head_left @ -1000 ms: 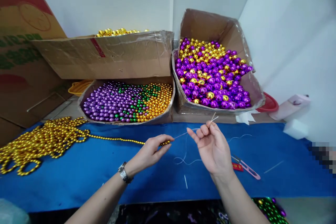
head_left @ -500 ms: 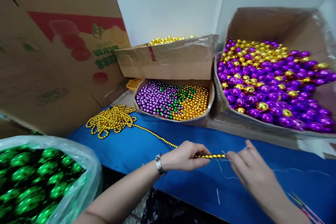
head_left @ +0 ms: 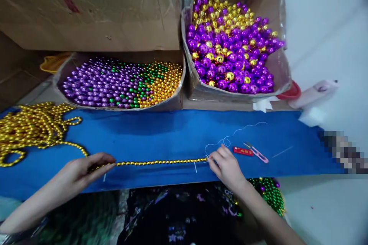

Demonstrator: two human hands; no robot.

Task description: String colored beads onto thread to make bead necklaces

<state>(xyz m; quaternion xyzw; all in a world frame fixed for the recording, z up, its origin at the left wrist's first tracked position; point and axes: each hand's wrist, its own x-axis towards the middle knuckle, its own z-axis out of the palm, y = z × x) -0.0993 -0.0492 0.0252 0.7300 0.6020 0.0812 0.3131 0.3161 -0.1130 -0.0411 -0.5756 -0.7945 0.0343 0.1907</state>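
A gold bead string runs nearly straight between my two hands, just above the front of the blue tabletop. My left hand pinches it on the left, and from there it trails back to a heap of gold bead strands. At the other end, the fingertips of my right hand are closed on the string's tip. A thin white thread loops out beside those fingers across the cloth. White marks lie on the blue surface near the string.
Pink thread snips and a small red packet lie right of my right hand. Behind stand a box of small purple, green and gold beads and a box of larger purple and gold beads. Green beads hang below the front edge.
My view has turned right and down. My hands have moved far apart, with a long stretch of gold beads now drawn out between them.
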